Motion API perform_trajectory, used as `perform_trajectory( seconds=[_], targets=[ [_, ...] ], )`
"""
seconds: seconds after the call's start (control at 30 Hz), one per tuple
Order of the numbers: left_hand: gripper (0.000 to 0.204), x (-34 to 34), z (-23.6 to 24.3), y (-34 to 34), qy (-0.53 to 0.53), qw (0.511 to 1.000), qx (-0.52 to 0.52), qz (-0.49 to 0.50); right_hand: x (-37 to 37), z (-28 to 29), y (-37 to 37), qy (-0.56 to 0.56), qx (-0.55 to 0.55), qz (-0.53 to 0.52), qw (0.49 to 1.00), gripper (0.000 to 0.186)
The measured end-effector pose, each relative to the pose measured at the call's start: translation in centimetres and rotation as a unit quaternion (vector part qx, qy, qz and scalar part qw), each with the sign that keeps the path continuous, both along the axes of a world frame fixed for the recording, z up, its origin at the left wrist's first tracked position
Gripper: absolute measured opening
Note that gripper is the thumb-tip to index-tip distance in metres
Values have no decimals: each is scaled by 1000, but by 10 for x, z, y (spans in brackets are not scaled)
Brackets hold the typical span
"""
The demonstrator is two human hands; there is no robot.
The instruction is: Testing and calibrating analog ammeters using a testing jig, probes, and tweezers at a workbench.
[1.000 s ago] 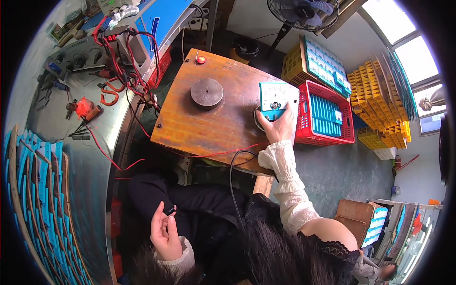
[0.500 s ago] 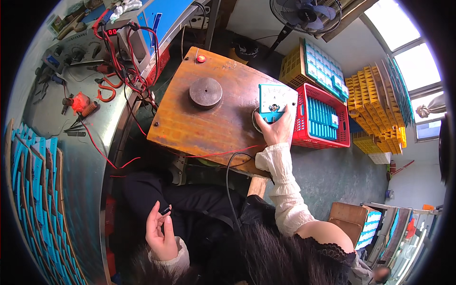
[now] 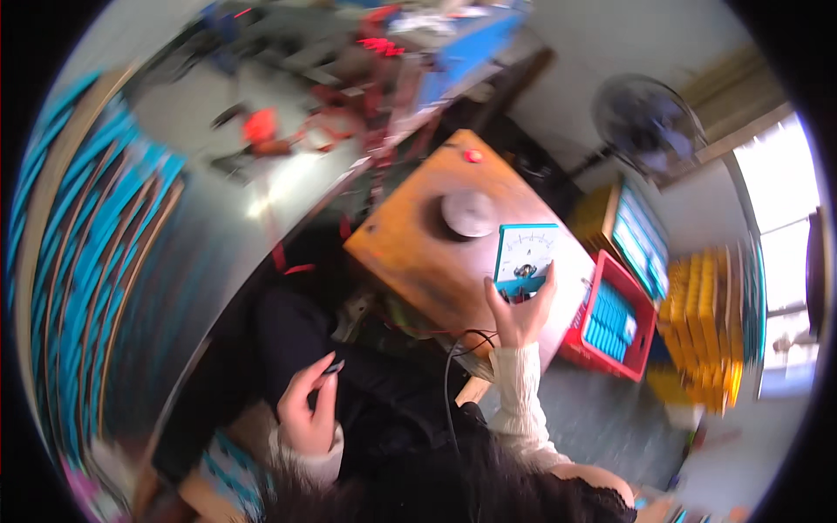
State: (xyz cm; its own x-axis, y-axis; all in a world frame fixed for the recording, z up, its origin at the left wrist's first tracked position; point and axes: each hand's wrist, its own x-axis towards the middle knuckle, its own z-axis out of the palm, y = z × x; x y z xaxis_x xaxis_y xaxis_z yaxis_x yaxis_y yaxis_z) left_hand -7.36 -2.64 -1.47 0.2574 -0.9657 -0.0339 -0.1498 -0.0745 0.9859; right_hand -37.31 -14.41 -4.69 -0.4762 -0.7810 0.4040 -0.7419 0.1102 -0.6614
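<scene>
My right hand [image 3: 521, 317] grips an analog panel meter [image 3: 528, 246] by its lower sides, thumb on the left edge and fingers on the right. The meter has a white dial face and a teal frame. It is over the brown wooden board [image 3: 418, 253], just to the right of a round grey metal disc [image 3: 469, 213]. My left hand [image 3: 307, 408] is over my lap, thumb and fingers pinching a small black piece [image 3: 333, 368] whose kind I cannot make out.
A red crate [image 3: 647, 336] of teal-cased meters stands right of the board, with yellow trays [image 3: 697, 296] beyond it. A fan [image 3: 649, 126] is at the back. On the left, a metal bench [image 3: 218, 253] bears stacked teal pieces [image 3: 96, 253] and blurred red leads. A dark cable [image 3: 449, 392] runs beside my right arm.
The head view has swung left, blurring its edges. My right hand has brought the meter from the board's right side closer to the metal disc. My left hand keeps its pinch.
</scene>
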Motion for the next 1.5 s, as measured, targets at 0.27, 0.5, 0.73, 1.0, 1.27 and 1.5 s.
perform_trajectory(
  seconds=[0.27, 0.5, 0.73, 1.0, 1.27, 1.5],
  targets=[
    [40, 24, 17, 22, -85, 987, -20, 138, 208, 26, 48, -99, 22, 548, 830, 121],
    [44, 77, 24, 73, 211, 939, -13, 273, 246, 34, 66, -395, 340, 587, 619, 54],
    [52, 85, 12, 78, 258, 937, 21, 233, 233, 40, 76, -255, 264, 609, 703, 18],
    [46, 81, 14, 58, 281, 940, 47, 187, 216, 53, 69, -193, 233, 601, 740, 21],
    [44, 74, 16, 45, 270, 943, 59, 184, 205, 48, 63, -213, 236, 594, 739, 22],
    [45, 76, 14, 44, 271, 944, 65, 175, 202, 54, 61, -224, 271, 578, 736, 21]
  ],
)
